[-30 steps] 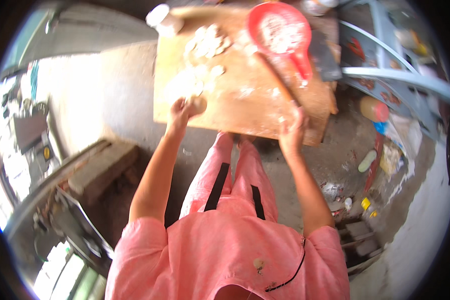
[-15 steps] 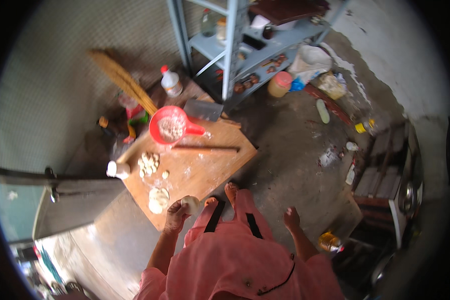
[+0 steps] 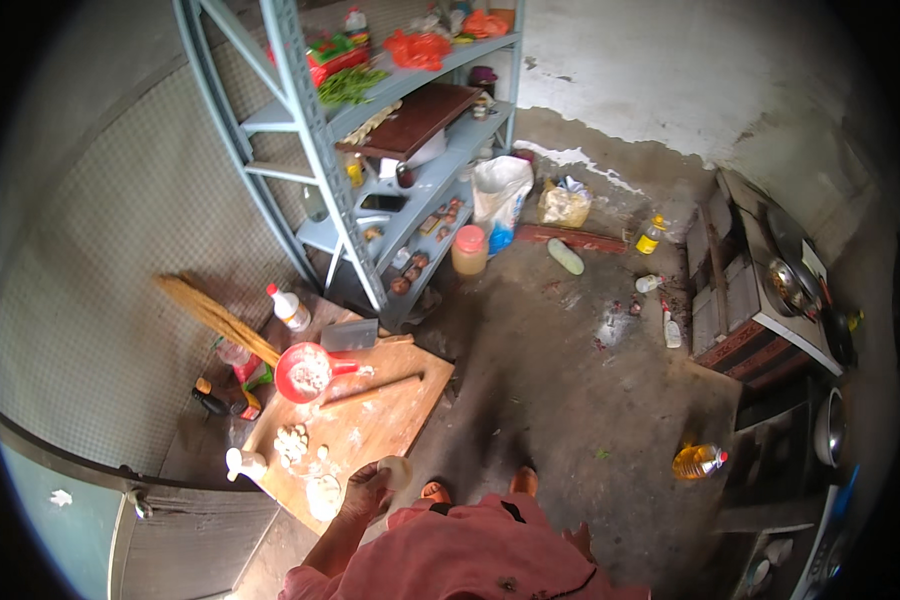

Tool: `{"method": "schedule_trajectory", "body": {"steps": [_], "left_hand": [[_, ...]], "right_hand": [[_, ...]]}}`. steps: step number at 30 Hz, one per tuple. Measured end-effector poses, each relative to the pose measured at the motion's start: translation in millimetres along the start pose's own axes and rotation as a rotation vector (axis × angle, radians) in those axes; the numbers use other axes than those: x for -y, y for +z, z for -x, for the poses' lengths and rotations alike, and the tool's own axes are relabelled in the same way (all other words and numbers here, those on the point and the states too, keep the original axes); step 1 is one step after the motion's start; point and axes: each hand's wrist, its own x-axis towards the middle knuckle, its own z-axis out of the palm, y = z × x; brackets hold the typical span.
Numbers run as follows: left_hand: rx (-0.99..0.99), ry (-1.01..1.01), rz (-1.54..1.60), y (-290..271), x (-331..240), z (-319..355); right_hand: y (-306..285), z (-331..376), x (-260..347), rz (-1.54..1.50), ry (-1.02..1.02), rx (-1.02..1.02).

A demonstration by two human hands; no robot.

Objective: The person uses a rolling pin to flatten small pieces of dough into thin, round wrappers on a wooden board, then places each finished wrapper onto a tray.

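Observation:
My left hand [image 3: 366,490] is closed on a round, flat dough wrapper [image 3: 398,470], held over the near right edge of a wooden board [image 3: 395,430]. Beside that hand, a pile of pale wrappers [image 3: 323,498] lies on the board. Small dough pieces [image 3: 291,443] sit farther back, with a single one apart from them. A thin rolling pin [image 3: 372,390] rests across the middle. Behind it stand a red handled bowl [image 3: 344,366] with floury contents and a cleaver [image 3: 350,335]. My right hand [image 3: 579,541] hangs at my right side, partly hidden by my clothing; its fingers are unclear.
A blue metal shelf [image 3: 320,165] rises behind the board. On the floor are a jar with a pink lid [image 3: 470,250], a pale green gourd [image 3: 565,256] and an oil bottle [image 3: 699,461]. A stove counter [image 3: 735,320] stands at the right.
My view has tipped up and to the right, showing more of the shelf and stove. The wrapper stays in my left hand. My right hand now sits lower, mostly behind my clothing.

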Motion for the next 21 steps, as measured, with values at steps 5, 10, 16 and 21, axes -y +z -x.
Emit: {"method": "schedule_trajectory", "body": {"steps": [5, 10, 16, 21], "left_hand": [[0.107, 0.071, -0.113, 52.9, 31.8, -13.3], [0.136, 0.032, -0.100, 117.1, 78.8, -26.1], [0.217, -0.013, -0.204, 188.4, 126.1, -48.3], [0.224, 0.033, -0.209, 211.0, 130.3, -40.1]], "right_hand": [[-36.9, -25.9, 16.1, -0.103, -0.274, 0.376], [-137.0, -41.8, 12.3, -0.194, -0.468, -0.165], [-354.1, 25.1, 53.1, -1.196, -0.813, -0.533], [-488.0, 140.3, 84.7, -0.799, -1.325, -1.218]]}}
